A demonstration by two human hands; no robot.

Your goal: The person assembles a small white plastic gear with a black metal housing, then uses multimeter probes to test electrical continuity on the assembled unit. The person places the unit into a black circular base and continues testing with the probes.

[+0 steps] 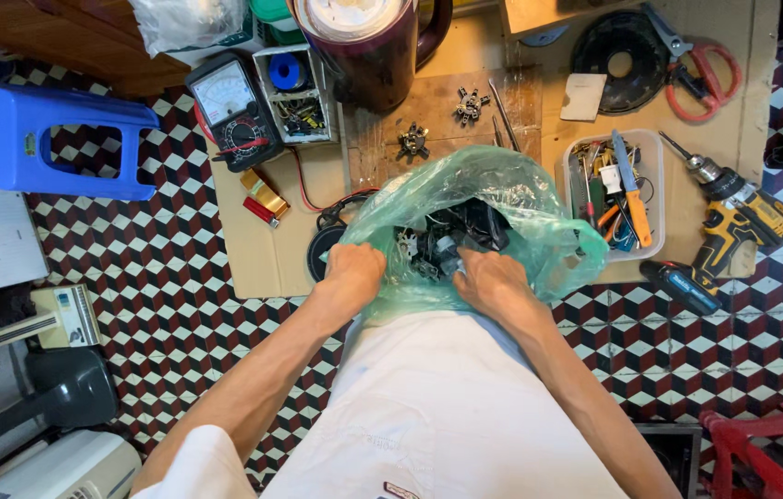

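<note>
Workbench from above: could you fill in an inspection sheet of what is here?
Surface: cardboard sheet over patterned tile floor.
Job's things: green plastic bag holding small black parts.
Clutter: analogue multimeter, cordless drill, tray of tools, dark jug, scissors.
Hands: left hand grips the bag's rim; right hand reaches inside.
Cables: red lead.
Surroundings: blue stool, red stool.
</note>
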